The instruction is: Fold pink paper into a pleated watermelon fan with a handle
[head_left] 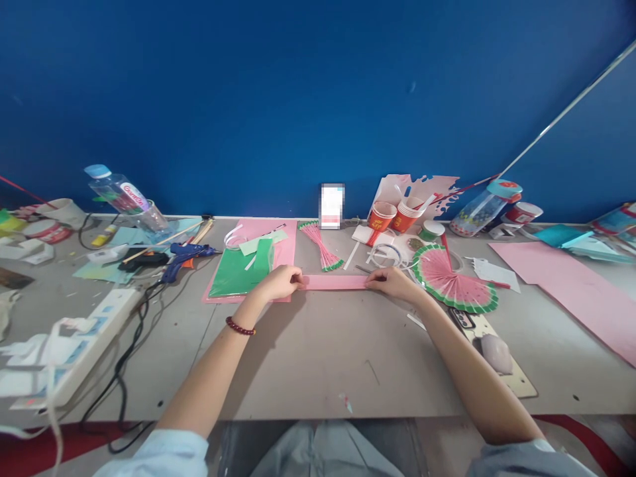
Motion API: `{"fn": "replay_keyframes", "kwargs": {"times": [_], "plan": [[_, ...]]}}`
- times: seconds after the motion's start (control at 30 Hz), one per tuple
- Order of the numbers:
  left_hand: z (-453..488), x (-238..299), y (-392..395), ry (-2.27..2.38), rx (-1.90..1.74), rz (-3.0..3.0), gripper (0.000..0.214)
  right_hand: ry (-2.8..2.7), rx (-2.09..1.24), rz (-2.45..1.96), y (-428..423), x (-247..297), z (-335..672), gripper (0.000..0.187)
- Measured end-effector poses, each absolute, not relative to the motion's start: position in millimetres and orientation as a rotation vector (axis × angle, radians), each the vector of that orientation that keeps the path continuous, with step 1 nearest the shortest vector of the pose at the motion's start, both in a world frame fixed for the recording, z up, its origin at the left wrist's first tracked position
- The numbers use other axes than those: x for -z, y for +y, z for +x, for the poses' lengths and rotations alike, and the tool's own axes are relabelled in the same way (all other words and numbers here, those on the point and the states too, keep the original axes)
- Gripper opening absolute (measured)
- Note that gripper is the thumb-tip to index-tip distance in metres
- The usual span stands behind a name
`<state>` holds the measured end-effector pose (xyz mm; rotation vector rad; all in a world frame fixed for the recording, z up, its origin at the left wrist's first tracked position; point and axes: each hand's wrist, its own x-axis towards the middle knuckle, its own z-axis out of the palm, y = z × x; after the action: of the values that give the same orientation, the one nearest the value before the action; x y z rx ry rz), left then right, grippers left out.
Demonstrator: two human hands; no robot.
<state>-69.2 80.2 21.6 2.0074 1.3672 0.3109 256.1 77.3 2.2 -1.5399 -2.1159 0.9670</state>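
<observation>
A folded pink paper strip point(334, 282) lies flat on the grey table point(318, 358), stretched between my hands. My left hand point(281, 281) is closed on its left end, with a dark red bead bracelet point(240, 326) on that wrist. My right hand point(390, 282) pinches its right end. A green sheet point(242, 269) on a larger pink sheet point(284, 253) lies just left of my left hand. A finished watermelon paper fan point(454, 280) rests just right of my right hand.
A blue glue gun point(186, 255), a power strip point(102, 318) and cables sit at the left. Red paper cups point(395, 215), tape rolls and a folded pink fan point(322, 246) stand behind. A phone point(491, 354) lies under my right forearm. A pink sheet point(576, 291) is at right.
</observation>
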Motion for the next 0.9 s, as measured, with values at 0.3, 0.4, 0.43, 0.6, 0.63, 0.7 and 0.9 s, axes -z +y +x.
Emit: {"fn": "replay_keyframes", "kwargs": {"times": [0.3, 0.4, 0.43, 0.6, 0.63, 0.7, 0.9], "plan": [[-71, -18, 82, 1.335, -0.324, 2.001, 0.013, -2.135, -0.887, -1.607, 76, -6, 247, 0.017], [-72, -18, 82, 1.329, -0.341, 1.972, 0.014, -2.115, -0.896, -1.607, 76, -6, 245, 0.016], [-72, -18, 82, 1.330, -0.344, 1.962, 0.015, -2.107, -0.899, -1.606, 76, -6, 244, 0.016], [-73, -17, 84, 1.324, -0.348, 1.940, 0.014, -2.099, -0.858, -1.649, 78, -5, 244, 0.015], [-73, -16, 84, 1.323, -0.349, 1.944, 0.014, -2.095, -0.860, -1.650, 78, -5, 244, 0.015], [-73, -14, 85, 1.322, -0.351, 1.955, 0.012, -2.084, -0.870, -1.650, 77, -5, 244, 0.015], [-73, -15, 85, 1.319, -0.345, 1.973, 0.011, -2.089, -0.820, -1.639, 74, -4, 243, 0.015]]}}
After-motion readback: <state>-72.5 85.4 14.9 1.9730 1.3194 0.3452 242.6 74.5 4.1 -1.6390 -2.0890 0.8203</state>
